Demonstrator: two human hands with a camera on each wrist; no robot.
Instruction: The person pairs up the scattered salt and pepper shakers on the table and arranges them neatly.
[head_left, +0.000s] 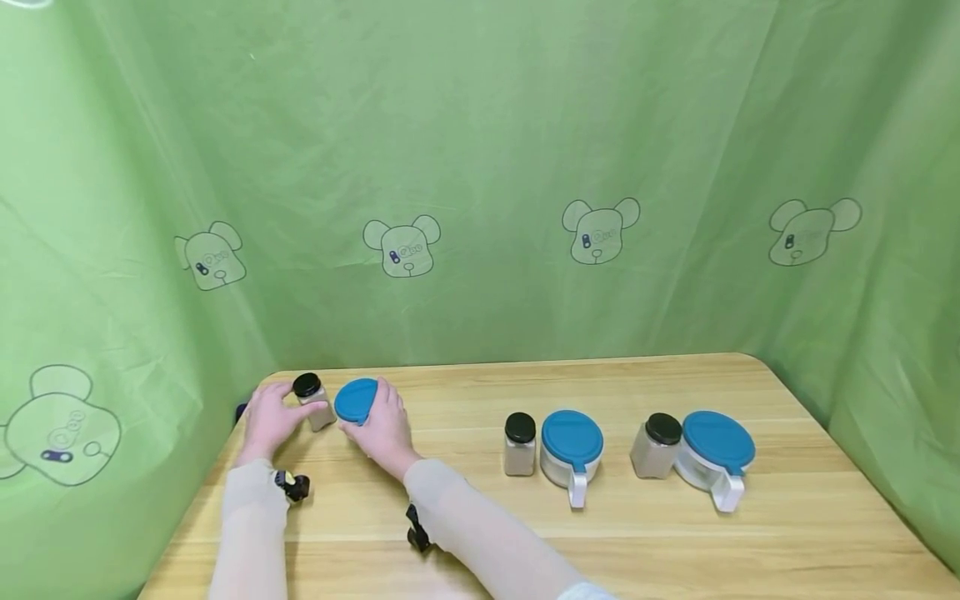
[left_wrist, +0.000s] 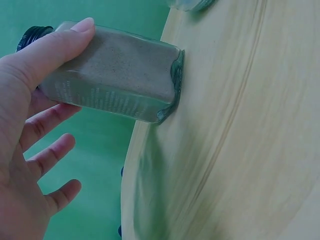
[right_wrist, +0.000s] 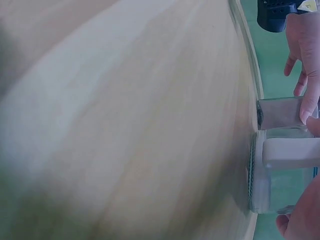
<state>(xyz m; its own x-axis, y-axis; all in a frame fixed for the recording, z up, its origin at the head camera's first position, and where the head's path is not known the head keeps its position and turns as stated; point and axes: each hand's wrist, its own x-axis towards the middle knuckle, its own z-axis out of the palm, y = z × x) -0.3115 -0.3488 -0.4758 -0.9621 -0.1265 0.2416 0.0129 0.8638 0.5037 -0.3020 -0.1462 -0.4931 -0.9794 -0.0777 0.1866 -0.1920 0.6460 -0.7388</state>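
At the table's far left corner my left hand (head_left: 272, 423) pinches a square glass spice jar (head_left: 321, 417) with a black lid. Grey-brown powder fills most of that spice jar (left_wrist: 117, 65) in the left wrist view; the thumb lies across its side and the other fingers are spread. Just to the right, my right hand (head_left: 384, 433) grips a round seasoning pot (head_left: 352, 402) with a blue lid. The right wrist view shows this clear pot (right_wrist: 287, 192) beside the spice jar, its pale handle (right_wrist: 290, 152) facing the camera. Fingers hide part of it.
Right of centre stand another black-lidded spice jar (head_left: 520, 454) and a blue-lidded pot (head_left: 572, 437). Farther right are a third spice jar (head_left: 652, 454) and pot (head_left: 716, 442), close together. A green curtain (head_left: 495, 167) surrounds the wooden table (head_left: 465, 417) at the back and sides.
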